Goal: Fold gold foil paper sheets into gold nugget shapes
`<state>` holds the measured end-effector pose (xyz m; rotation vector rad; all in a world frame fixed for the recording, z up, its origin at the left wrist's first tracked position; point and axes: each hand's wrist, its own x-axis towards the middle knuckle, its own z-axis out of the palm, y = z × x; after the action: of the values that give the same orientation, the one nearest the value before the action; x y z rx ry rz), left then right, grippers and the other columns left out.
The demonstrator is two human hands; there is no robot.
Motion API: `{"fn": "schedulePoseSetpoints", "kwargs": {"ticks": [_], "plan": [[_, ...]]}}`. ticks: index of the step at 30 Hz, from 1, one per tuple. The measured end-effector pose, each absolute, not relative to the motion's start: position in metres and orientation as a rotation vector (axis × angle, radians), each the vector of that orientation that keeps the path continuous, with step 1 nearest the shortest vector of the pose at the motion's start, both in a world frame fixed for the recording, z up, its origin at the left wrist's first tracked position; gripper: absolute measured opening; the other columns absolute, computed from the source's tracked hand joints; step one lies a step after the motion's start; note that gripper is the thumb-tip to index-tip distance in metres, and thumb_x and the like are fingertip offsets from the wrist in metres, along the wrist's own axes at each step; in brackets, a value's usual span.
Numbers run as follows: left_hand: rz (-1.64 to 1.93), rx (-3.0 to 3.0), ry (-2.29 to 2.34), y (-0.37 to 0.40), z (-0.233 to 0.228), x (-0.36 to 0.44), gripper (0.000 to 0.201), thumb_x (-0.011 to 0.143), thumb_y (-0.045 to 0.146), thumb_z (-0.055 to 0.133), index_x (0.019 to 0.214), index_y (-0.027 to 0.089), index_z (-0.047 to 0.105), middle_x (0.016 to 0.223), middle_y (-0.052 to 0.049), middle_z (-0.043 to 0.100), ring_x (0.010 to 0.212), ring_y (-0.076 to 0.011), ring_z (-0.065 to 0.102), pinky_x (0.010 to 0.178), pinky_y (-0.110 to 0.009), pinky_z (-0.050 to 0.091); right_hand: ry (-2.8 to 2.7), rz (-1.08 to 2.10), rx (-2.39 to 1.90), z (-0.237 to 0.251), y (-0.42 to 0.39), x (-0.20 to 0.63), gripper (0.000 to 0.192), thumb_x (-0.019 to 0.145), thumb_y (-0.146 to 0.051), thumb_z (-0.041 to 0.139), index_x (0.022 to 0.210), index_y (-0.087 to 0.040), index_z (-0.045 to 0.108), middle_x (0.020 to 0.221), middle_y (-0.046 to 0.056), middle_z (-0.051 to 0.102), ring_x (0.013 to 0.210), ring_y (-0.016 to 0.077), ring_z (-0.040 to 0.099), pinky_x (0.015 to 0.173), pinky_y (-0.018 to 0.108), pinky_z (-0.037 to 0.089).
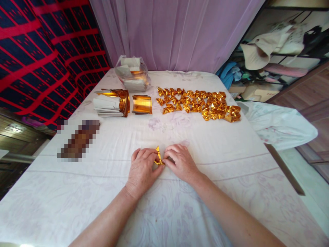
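Observation:
A small sheet of gold foil paper, folded to a point at the top, lies on the table between my hands. My left hand is closed on its left side, with fingers and thumb covering part of it. At its lower right corner, my right hand pinches the edge between thumb and forefinger. Farther back sit a small stack of gold foil sheets and a larger fanned stack of foil sheets with pale backs showing. Several rows of folded gold foil pieces stand at the back right.
A clear plastic bag with more sheets stands at the back left. A blurred-out brown item lies on the left. Purple curtain hangs behind the cloth-covered table. Shelves with a hat and a white bag are on the right.

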<state>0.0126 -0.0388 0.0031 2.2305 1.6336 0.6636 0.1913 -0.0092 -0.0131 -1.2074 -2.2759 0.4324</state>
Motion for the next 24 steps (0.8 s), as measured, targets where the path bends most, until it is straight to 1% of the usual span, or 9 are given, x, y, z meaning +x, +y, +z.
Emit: {"fn": "schedulePoseSetpoints", "kwargs": {"ticks": [18, 24], "plan": [[0.654, 2.238, 1.630, -0.0377, 0.0026, 0.0121, 0.010, 0.079, 0.028, 0.072, 0.082, 0.024, 0.064, 0.107, -0.002, 0.070, 0.105, -0.0242, 0.059, 0.102, -0.048, 0.035, -2.280, 0.473, -1.198, -0.0158, -0.0073, 0.1948, 0.014, 0.077, -0.019, 0.076, 0.082, -0.022, 0.063, 0.097, 0.002, 0.066, 0.094, 0.0205, 0.057, 0.082, 0.036, 0.039], [0.654, 2.235, 1.631, -0.0383, 0.0028, 0.0123, 0.007, 0.079, 0.026, 0.071, 0.079, 0.024, 0.064, 0.107, -0.002, 0.069, 0.106, -0.0247, 0.058, 0.102, -0.048, 0.036, -2.220, 0.509, -1.140, -0.0205, -0.0024, 0.1961, 0.015, 0.080, -0.009, 0.068, 0.082, -0.022, 0.063, 0.092, 0.001, 0.067, 0.090, 0.0184, 0.059, 0.082, 0.034, 0.041]]}}
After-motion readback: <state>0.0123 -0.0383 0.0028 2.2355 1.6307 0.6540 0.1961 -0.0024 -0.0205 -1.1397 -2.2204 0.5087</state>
